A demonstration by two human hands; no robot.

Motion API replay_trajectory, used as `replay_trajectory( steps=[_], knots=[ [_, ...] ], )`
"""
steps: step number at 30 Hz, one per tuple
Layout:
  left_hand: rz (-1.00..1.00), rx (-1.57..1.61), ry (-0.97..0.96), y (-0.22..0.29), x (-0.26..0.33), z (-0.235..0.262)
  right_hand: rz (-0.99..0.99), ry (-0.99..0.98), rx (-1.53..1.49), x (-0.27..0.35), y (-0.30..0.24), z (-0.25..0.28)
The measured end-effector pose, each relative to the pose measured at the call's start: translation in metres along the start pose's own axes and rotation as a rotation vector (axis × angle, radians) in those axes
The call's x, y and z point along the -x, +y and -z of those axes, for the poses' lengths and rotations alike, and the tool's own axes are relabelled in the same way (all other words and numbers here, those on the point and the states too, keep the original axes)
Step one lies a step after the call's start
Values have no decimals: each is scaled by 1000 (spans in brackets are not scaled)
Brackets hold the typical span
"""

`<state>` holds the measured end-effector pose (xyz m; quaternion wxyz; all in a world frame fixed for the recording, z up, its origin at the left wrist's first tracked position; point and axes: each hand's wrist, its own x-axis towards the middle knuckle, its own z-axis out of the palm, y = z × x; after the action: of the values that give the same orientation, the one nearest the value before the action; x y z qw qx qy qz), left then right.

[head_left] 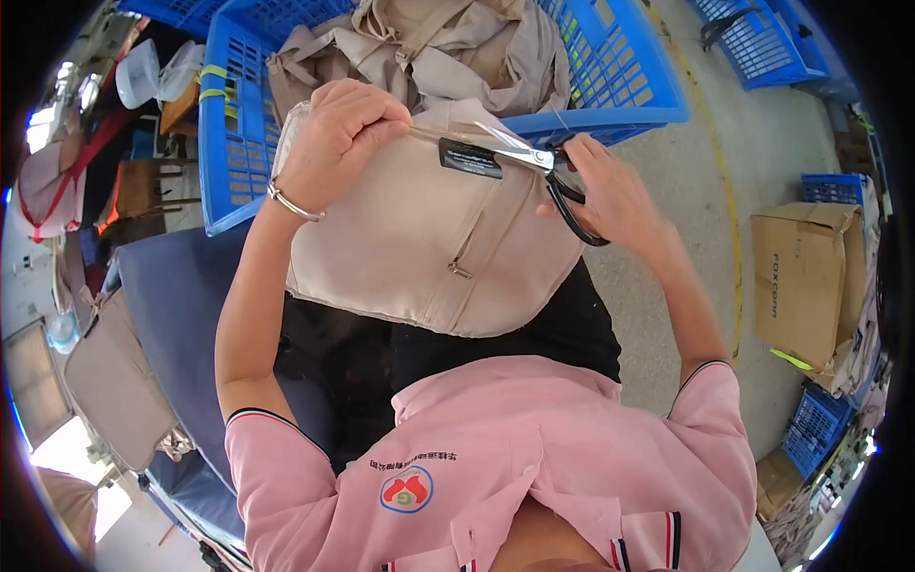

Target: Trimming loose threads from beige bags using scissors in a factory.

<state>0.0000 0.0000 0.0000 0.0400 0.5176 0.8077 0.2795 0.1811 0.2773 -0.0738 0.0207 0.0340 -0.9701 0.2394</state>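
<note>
Beige is the colour of the fabric piece (pixel 381 243), which spreads between the person's dark trousers (pixel 581 310) and the blue crate (pixel 634 116), in front of the crate's near side. The left hand (pixel 338 133), with a metal bracelet (pixel 295 207) at its wrist, is almost closed: the thumb and the bent fingers pinch the upper edge of the piece. The right hand (pixel 615 191) is half closed, its fingers bent around the black handles of the scissors (pixel 538 157). Their blades point to the left, above a black label (pixel 470 159) on the piece — whether they touch the cloth, I cannot tell. Lower on the piece there is a zipper pull (pixel 459 270), hanging beside a slanting seam. Inside the crate lies a loose heap of beige cloth (pixel 477 48) with straps. At the right, a cardboard box (pixel 801 286) stands beyond the yellow line (pixel 732 214) on the floor.
</note>
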Motion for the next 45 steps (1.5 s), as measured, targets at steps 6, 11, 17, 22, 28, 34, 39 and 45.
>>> replay_trajectory(
  steps=[6,11,17,22,28,34,39,45],
  knots=[
    [-46,-11,66,1,8,-2,124,-112,-43,-31,-3,14],
    [-84,-16,97,-1,13,1,187,-259,-75,-47,-14,29],
    [-76,12,57,-1,10,1,244,-204,-95,-38,-5,10],
    [-68,17,49,-2,10,1,256,-168,-130,-33,-5,1],
    [-77,16,52,-3,10,1,267,-129,-128,-30,-4,-2],
    [-75,13,58,-4,12,0,259,-103,-103,-29,-6,0],
    [-96,12,59,-2,11,1,297,-66,-69,-34,-15,1],
    [-90,37,56,-4,11,0,251,-106,-42,-30,-14,-4]
  ],
)
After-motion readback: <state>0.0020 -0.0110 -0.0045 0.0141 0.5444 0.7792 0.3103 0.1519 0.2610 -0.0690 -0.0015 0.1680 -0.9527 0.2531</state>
